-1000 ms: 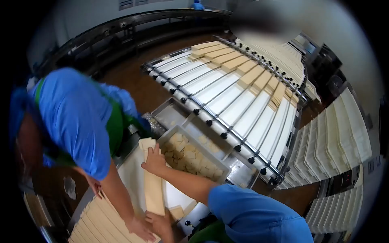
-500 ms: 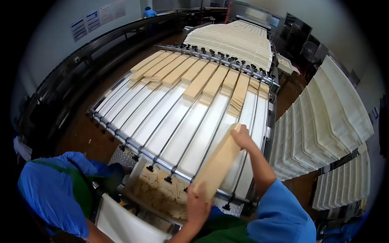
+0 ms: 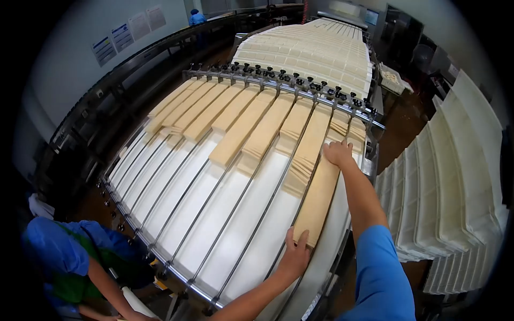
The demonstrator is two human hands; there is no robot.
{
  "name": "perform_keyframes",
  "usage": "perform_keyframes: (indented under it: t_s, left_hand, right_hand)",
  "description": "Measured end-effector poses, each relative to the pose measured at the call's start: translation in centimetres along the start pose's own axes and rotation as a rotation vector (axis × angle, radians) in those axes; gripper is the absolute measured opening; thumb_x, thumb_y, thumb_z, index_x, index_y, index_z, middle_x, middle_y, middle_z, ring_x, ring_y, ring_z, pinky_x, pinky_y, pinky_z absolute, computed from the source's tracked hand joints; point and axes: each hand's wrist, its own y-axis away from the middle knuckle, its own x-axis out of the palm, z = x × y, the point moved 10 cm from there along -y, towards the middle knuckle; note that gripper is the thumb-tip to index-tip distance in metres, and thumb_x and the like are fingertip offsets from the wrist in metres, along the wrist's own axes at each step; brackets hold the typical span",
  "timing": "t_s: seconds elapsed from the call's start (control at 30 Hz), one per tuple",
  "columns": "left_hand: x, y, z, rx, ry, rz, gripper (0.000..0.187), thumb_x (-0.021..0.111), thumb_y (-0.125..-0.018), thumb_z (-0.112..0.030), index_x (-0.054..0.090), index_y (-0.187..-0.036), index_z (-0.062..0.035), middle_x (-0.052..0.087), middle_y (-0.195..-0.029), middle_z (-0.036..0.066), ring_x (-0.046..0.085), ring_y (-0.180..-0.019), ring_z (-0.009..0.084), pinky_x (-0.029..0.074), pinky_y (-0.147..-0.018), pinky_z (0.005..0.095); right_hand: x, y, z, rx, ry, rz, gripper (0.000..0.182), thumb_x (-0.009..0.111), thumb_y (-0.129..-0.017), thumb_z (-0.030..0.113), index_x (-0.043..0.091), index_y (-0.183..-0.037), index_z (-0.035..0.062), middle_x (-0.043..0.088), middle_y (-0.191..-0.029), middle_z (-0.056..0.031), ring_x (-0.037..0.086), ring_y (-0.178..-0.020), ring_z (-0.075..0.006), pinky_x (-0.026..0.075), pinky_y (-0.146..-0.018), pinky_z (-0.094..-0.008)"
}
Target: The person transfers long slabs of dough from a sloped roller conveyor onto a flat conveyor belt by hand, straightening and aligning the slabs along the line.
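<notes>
A long tan stack of thin sheets lies in a lane near the right side of the white rod-divided table. My left hand grips its near end, thumb and fingers around the edges. At its far end my right hand holds the top and sides, fingers bent over it. Just left of it sits another stack, its near sheets slid into steps. More tan stacks, such as one long block, fill the far part of the lanes.
A co-worker in blue and green is at the lower left. White trays stand stacked at the right. Beyond the black-knobbed bar runs a conveyor with pale pieces. Another person is far back.
Both hands have moved forward with the long stack, from over the table's near edge into the right-hand lane. The view has shifted closer over the table, and the crate of scraps has left the view.
</notes>
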Motion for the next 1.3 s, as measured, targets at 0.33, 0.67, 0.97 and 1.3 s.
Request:
perform_keyframes:
  t_s: [0.33, 0.67, 0.97, 1.3]
  left_hand:
    - [2.0, -6.3, -0.7, -0.029, -0.104, -0.030, 0.060, 0.054, -0.083, 0.003, 0.028, -0.137, 0.0008, 0.007, -0.135, 0.040, 0.047, -0.102, 0.0565, 0.046, -0.089, 0.0454]
    - [3.2, -9.9, -0.3, -0.003, -0.142, -0.058, 0.058, 0.050, -0.085, 0.003, 0.026, -0.138, -0.0017, 0.002, -0.138, 0.041, 0.046, -0.104, 0.0570, 0.046, -0.088, 0.0456]
    - [-1.0, -7.5, -1.7, 0.128, 0.057, -0.088, 0.060, 0.048, -0.083, 0.003, 0.028, -0.138, -0.0071, 0.017, -0.142, 0.030, 0.044, -0.114, 0.0480, 0.046, -0.089, 0.0447]
    - [-19.9, 27.3, 5.6, -0.257, -0.038, -0.918, 0.056, 0.056, -0.081, -0.001, 0.035, -0.133, -0.0003, 0.030, -0.136, 0.026, 0.039, -0.122, 0.0415, 0.034, -0.103, 0.0428]
  right_hand:
    - [-0.5, -6.3, -3.2, 0.007, -0.135, -0.204, 0.060, 0.030, -0.088, 0.040, 0.053, -0.125, -0.0026, 0.048, -0.134, -0.0228, 0.037, -0.129, -0.0378, 0.019, -0.108, -0.0491]
    - [-2.0, -6.6, -3.6, -0.096, -0.168, -0.271, 0.043, 0.039, -0.087, 0.029, 0.056, -0.117, 0.0033, 0.054, -0.123, -0.0202, 0.042, -0.123, -0.0348, 0.020, -0.104, -0.0584]
    - [-4.5, 11.0, 6.9, -0.307, -0.271, -0.631, 0.054, 0.052, -0.087, 0.031, 0.042, -0.133, 0.0066, 0.041, -0.134, -0.0182, 0.033, -0.127, -0.0348, 0.019, -0.102, -0.0567]
    - [2.5, 39.1, 30.4, -1.074, -0.499, -0.123, 0.056, 0.059, -0.079, 0.018, 0.042, -0.129, 0.0004, 0.045, -0.128, -0.0200, 0.038, -0.121, -0.0359, 0.022, -0.100, -0.0486]
